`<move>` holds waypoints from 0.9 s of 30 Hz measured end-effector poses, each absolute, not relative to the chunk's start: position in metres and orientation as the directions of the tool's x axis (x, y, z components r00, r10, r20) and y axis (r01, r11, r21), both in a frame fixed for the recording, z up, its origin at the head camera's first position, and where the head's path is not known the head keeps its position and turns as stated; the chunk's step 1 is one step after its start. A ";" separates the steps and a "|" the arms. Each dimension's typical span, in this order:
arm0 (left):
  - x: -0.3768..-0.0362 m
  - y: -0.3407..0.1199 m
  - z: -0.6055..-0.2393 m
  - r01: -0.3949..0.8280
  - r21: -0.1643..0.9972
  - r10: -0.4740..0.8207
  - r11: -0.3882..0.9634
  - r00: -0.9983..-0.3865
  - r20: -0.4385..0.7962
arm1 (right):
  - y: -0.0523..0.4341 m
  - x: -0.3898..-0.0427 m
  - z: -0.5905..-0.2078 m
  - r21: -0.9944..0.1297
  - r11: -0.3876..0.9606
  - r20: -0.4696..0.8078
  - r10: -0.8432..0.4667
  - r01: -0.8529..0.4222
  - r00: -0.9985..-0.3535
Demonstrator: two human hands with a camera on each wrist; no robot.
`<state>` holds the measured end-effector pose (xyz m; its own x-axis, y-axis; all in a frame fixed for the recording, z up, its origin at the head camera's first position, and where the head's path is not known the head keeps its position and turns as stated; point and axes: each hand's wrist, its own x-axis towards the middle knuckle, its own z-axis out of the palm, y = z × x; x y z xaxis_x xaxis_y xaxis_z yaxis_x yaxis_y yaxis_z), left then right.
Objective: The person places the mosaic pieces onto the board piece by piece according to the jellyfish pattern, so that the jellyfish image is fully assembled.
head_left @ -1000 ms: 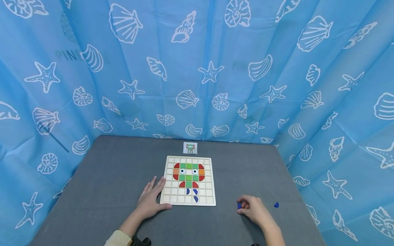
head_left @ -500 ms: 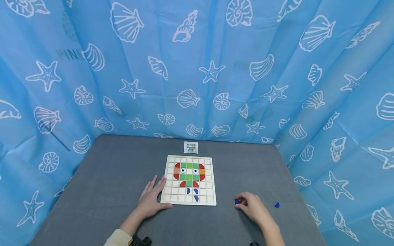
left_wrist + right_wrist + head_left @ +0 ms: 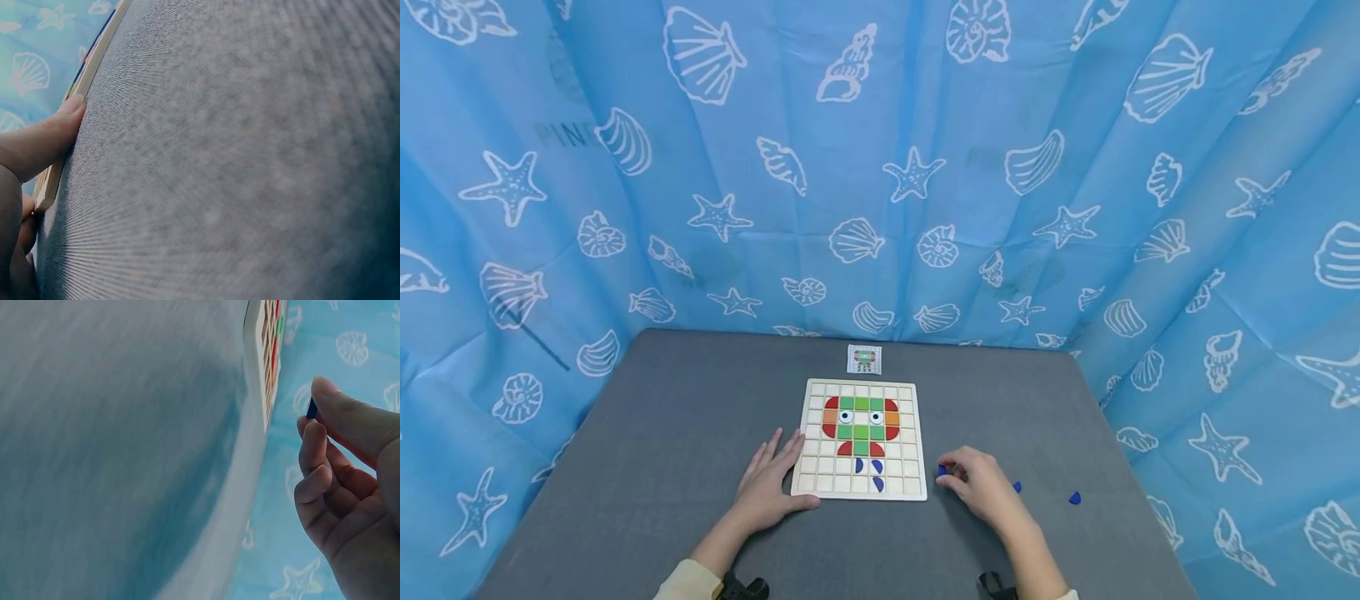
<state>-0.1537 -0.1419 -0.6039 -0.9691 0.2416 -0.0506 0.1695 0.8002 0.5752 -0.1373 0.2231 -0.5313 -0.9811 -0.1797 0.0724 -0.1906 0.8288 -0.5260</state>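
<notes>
Right hand (image 3: 981, 487), grip pinching blue piece (image 3: 942, 471) at lower centre; left hand (image 3: 767, 487), grip released, steadying wooden puzzle board (image 3: 859, 493).

Board (image 3: 859, 495) looks like pale unfinished wood, matt. Counter (image 3: 685, 433) is grey woven cloth, kinda rough. Backdrop curtain (image 3: 880, 167) is thin creased fabric.

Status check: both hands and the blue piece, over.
Left hand flat against puzzle board edge. Right hand pinches blue piece beside board. Two loose blue pieces on table; path clear.
</notes>
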 end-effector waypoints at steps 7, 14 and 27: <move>-0.155 -0.143 -0.605 0.179 0.578 0.254 0.796 -0.966 -0.052 | 0.194 -0.145 -0.535 -0.508 0.819 0.110 -0.246 -0.267 -0.963; -0.154 -0.144 -0.607 0.187 0.582 0.260 0.792 -0.965 -0.043 | 0.164 -0.150 -0.537 -0.506 0.800 0.108 -0.314 -0.324 -0.943; -0.156 -0.144 -0.605 0.195 0.586 0.272 0.787 -0.961 -0.045 | 0.124 -0.154 -0.544 -0.509 0.756 0.079 -0.435 -0.411 -0.897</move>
<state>-0.1560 -0.1444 -0.6045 -0.9614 0.2717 -0.0445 0.1952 0.7865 0.5859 -0.1543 0.1236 -0.5439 -0.8971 -0.4347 0.0787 -0.4111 0.7561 -0.5092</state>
